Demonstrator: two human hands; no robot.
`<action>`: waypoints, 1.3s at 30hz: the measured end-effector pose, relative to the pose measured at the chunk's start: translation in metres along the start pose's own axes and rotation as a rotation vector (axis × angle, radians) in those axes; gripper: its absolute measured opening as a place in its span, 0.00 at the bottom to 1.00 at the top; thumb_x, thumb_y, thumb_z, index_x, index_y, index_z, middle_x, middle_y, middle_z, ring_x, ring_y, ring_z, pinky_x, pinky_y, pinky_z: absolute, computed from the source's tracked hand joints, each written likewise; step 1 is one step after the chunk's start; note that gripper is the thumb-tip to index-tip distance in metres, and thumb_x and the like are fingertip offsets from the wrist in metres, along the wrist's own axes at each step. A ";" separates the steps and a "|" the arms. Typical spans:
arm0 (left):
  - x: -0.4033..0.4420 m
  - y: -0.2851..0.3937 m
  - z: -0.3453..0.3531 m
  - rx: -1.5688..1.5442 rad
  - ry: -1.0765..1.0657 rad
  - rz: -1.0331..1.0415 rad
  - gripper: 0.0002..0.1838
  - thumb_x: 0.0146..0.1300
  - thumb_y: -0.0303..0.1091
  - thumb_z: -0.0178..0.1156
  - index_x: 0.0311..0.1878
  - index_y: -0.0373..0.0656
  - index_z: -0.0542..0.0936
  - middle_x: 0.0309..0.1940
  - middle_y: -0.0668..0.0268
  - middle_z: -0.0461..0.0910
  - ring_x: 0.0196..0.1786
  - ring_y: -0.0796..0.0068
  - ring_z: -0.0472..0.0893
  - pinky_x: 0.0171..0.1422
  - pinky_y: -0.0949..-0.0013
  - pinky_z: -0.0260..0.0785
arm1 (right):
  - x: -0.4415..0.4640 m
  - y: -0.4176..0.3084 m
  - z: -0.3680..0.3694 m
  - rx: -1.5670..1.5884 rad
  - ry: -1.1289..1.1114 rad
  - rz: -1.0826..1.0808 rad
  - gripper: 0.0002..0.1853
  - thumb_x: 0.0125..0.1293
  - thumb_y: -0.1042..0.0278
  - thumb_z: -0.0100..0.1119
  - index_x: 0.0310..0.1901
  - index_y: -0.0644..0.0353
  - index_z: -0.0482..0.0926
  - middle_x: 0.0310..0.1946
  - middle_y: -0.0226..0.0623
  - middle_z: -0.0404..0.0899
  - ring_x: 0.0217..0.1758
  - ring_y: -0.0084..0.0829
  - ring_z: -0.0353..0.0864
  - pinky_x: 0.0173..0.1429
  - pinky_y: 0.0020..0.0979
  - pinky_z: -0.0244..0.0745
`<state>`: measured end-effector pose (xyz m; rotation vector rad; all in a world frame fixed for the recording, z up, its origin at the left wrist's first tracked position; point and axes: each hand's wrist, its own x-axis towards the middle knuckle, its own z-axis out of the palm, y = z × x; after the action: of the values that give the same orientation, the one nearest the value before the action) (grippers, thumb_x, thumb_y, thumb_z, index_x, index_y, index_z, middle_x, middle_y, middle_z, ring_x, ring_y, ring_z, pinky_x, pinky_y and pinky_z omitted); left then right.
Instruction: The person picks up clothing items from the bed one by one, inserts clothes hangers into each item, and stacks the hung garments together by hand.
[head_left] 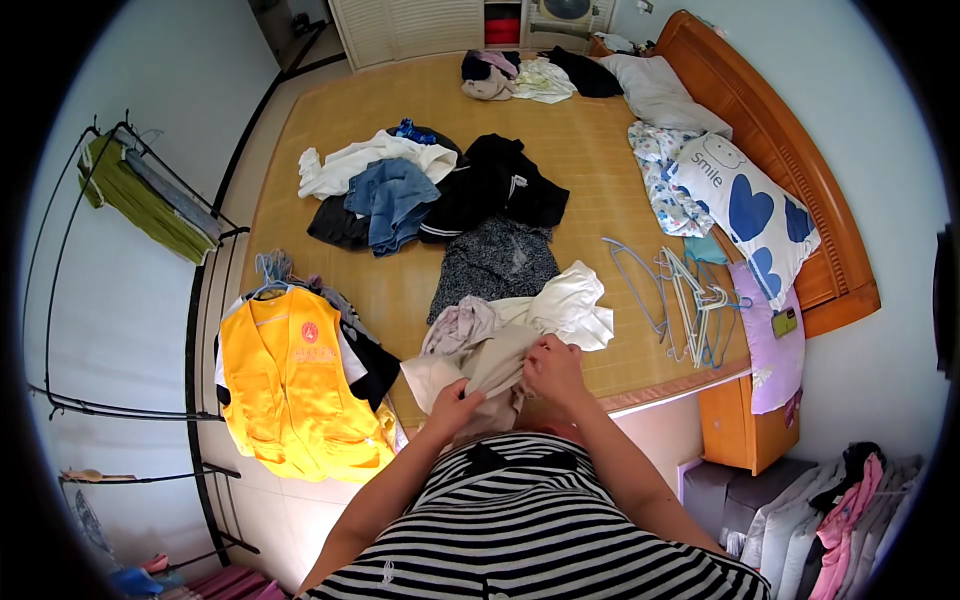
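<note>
A beige garment point(497, 362) is stretched between my two hands at the near edge of the bed. My left hand point(455, 408) grips its lower left part, and my right hand point(552, 366) pinches it on the right. What kind of garment it is, I cannot tell. Just beyond it lie a crumpled pale pinkish cloth point(460, 325) and a white garment point(575, 308). A dark grey speckled garment point(497, 262) is spread out behind these.
Blue jeans point(390, 200), a white garment point(370, 165) and black clothes point(510, 185) lie farther back on the bed mat point(590, 200). Several hangers point(690, 300) are at right. A yellow vest point(300, 380) lies at left, beside a black rack point(60, 390). Pillows point(745, 200) line the headboard.
</note>
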<state>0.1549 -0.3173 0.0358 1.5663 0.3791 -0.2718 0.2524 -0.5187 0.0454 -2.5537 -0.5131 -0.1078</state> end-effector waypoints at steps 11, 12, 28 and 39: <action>-0.018 0.001 -0.024 -0.287 -0.061 -0.082 0.10 0.61 0.33 0.59 0.44 0.40 0.80 0.33 0.75 0.76 0.36 0.87 0.70 0.43 0.79 0.63 | -0.003 0.027 0.015 0.716 -0.449 0.357 0.29 0.55 0.61 0.69 0.55 0.66 0.71 0.50 0.41 0.76 0.51 0.27 0.76 0.53 0.32 0.72; -0.018 0.000 -0.025 -0.279 -0.069 -0.092 0.12 0.60 0.33 0.59 0.45 0.40 0.80 0.34 0.75 0.77 0.36 0.86 0.71 0.43 0.79 0.64 | -0.001 0.026 0.016 0.720 -0.451 0.354 0.29 0.55 0.61 0.69 0.55 0.66 0.71 0.50 0.41 0.76 0.51 0.27 0.76 0.53 0.32 0.72; 0.005 0.075 -0.004 0.679 0.049 0.749 0.32 0.48 0.26 0.59 0.61 0.42 0.69 0.58 0.54 0.69 0.62 0.49 0.67 0.65 0.57 0.58 | 0.027 -0.026 -0.037 0.672 -0.559 -0.026 0.20 0.53 0.62 0.69 0.44 0.64 0.79 0.35 0.41 0.82 0.38 0.34 0.80 0.45 0.32 0.74; 0.056 0.136 -0.036 1.246 -0.360 0.765 0.07 0.50 0.33 0.58 0.34 0.49 0.80 0.32 0.67 0.80 0.49 0.66 0.74 0.61 0.55 0.56 | 0.027 -0.037 -0.095 0.372 -0.439 -0.190 0.17 0.51 0.63 0.68 0.40 0.63 0.78 0.32 0.49 0.79 0.37 0.47 0.78 0.41 0.38 0.72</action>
<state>0.2586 -0.2783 0.1394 2.6542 -0.8499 -0.1716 0.2657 -0.5294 0.1500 -2.1552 -0.8531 0.4497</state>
